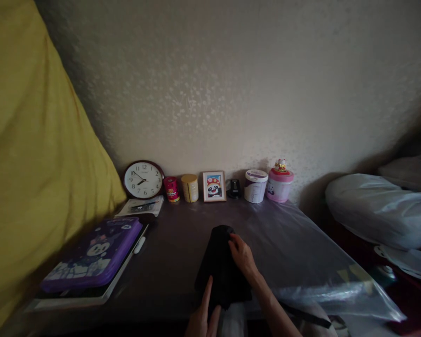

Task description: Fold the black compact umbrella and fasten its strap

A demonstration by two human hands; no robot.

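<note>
Left hand sits closest to the lens at the bottom edge, fingers stretched flat, index finger pressing the near end of a black folded cloth; open, gripping nothing. Right hand rests on the cloth's far right side, fingers curled loosely onto the fabric near its top; looks like pressing or pinching the fold, can't tell if it really grips. Cloth lies lengthwise in the middle of the dark bench, near end just at the front edge, far end pointing at the wall. Judgement: a smoothing or folding step, best done by keeping the left finger pinned as an anchor, sliding the right hand along the edge so layers stay aligned, and keeping the fabric flat on the bench, not lifted. Clear plastic sheet covers the bench's right half, touching or just beside the cloth; avoid dragging it along. On the left, a purple case sits on a book, white pen beside it. Along the wall: round clock, red tin, yellow tub, small framed picture, white canister, pink jar. Yellow fabric hangs at far left.
</note>
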